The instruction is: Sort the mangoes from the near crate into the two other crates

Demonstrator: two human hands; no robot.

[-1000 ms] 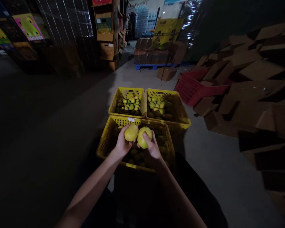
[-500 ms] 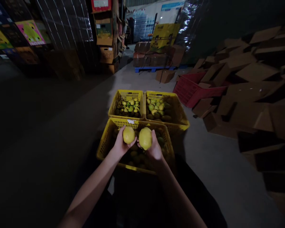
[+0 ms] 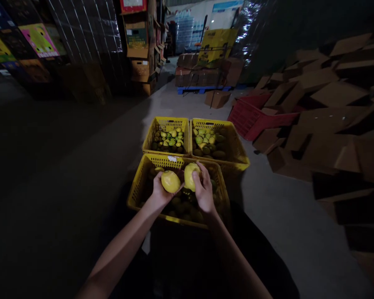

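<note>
My left hand (image 3: 161, 190) is closed round a yellow lemon (image 3: 171, 182), its palm turned up beneath the fruit. A second lemon (image 3: 190, 176) sits in my right hand (image 3: 205, 190), with the thumb across its near side and the fingers behind. Both hands are side by side over the near yellow crate (image 3: 140, 182), which holds many shadowed lemons. Behind it stand the far left crate (image 3: 148, 137) and the far right crate (image 3: 237, 145), each partly filled with yellow and green lemons.
A red crate (image 3: 247, 118) lies tilted at the right, against a large heap of cardboard boxes (image 3: 327, 120). At the back a blue pallet (image 3: 202, 89) carries cartons. Stacked fruit boxes (image 3: 140, 54) rise at the back left. Concrete floor (image 3: 112, 158) surrounds the crates.
My right hand has turned and lifted its lemon slightly, so the thumb now crosses the fruit's front. The left hand has tilted its lemon and moved slightly right and down.
</note>
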